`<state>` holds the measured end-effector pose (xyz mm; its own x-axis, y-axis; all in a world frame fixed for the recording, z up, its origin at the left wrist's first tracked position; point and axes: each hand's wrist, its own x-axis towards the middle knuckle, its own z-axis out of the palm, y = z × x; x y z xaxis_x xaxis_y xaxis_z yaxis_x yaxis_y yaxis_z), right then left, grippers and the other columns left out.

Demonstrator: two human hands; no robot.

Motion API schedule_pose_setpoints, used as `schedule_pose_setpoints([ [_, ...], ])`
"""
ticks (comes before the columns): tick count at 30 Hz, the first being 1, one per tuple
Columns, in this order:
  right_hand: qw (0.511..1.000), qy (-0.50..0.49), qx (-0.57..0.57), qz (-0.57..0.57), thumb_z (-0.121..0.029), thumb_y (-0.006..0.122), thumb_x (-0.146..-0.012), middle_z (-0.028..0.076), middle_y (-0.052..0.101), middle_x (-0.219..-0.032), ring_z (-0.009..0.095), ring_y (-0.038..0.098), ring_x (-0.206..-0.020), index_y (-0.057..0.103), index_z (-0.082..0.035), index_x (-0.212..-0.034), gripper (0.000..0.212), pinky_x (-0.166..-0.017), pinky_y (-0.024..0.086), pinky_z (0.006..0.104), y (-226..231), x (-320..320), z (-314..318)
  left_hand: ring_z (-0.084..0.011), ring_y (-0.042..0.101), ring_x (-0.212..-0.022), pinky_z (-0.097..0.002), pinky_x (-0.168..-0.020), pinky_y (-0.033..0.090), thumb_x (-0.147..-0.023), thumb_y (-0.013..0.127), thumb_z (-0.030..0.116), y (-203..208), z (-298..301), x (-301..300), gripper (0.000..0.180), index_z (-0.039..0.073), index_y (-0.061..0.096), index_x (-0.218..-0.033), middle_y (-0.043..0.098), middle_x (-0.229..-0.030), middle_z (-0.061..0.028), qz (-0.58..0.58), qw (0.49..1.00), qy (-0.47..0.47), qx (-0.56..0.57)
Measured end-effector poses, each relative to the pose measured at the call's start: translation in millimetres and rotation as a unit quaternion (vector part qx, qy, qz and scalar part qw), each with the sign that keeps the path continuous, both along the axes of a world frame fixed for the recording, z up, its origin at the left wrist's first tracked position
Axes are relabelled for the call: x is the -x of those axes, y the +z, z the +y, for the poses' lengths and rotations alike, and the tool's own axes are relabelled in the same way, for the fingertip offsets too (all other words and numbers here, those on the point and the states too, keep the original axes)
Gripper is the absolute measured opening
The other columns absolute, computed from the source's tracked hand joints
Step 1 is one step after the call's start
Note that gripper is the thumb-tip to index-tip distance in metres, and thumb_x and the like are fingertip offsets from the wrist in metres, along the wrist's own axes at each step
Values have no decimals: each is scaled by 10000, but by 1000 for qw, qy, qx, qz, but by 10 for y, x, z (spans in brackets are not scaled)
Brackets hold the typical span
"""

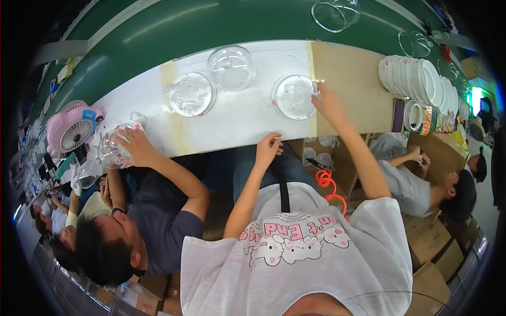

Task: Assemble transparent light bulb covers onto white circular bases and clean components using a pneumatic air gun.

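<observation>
My right hand [331, 109] reaches to the right rim of a round white plate [294, 97] that has clear, shiny material on it. Its fingers are bent together by a small glinting clear bit, too small to name. Against the table's near edge rests my left hand [268, 149], fingers curled; what they hold, if anything, is hidden. Further left lies a second white plate [191, 95] with clear crinkled material on top. A transparent dome cover [232, 67] with a knob stands between the two plates, towards the back.
Stacked white plates [411, 79] stand at the right, near a dark phone [398, 115] and a tape roll [413, 116]. More clear domes [336, 15] sit on the green surface behind. At left, a co-worker's hand [136, 147] holds a clear dome near a pink fan [74, 131].
</observation>
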<state>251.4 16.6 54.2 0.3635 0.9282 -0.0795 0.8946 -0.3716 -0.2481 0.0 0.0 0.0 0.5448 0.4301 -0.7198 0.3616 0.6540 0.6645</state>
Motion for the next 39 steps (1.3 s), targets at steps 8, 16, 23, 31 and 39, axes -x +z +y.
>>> schedule_pose_setpoints([
  [8, 963, 217, 159, 23, -259, 674, -709, 112, 643, -791, 295, 614, -794, 575, -123, -1079, 407, -682, 483, 413, 525, -327, 1137, -135, 608, -710, -242, -656, 502, -897, 500, 122, 35, 143, 185, 194, -5, 597, -1007, 617, -774, -80, 19, 980, 107, -165],
  [16, 910, 149, -368, 119, -221, 718, -672, 95, 625, -739, 239, 609, -679, 635, -19, -836, 272, -631, 473, 313, 2852, 960, 245, -413, 246, -1273, -496, -1018, 246, -509, 798, 449, 1134, -317, -169, 988, 45, 374, -1304, 285, -1389, -193, -314, 846, -241, -359],
  [23, 544, 686, -89, 475, -110, 412, -871, 56, 585, -945, 134, 567, -772, 617, -106, -968, 226, -603, 434, 202, 3482, 1847, 120, -379, 386, -1069, -480, -858, 336, -682, 588, 448, 800, -1440, -324, 619, 36, 458, -1126, 394, -1145, -197, -293, 843, -322, -316],
  [31, 539, 475, 80, 691, -151, 551, -873, 134, 618, -1003, 235, 600, -872, 570, 14, -1109, 288, -716, 481, 305, 2645, 2811, -924, -162, 604, -718, -301, -646, 486, -925, 443, 220, 320, -1279, -484, 235, 33, 583, -904, 637, -775, -62, -359, 912, -104, -169],
  [39, 560, -526, -193, 610, -353, 498, -862, 21, 638, -938, 118, 598, -790, 594, -124, -1045, 309, -685, 467, 265, 218, 1832, -3574, -192, 630, -736, -314, -605, 544, -923, 444, 368, 870, -531, 57, 388, 31, 498, -1107, 627, -855, -126, -253, 967, -21, -6],
])
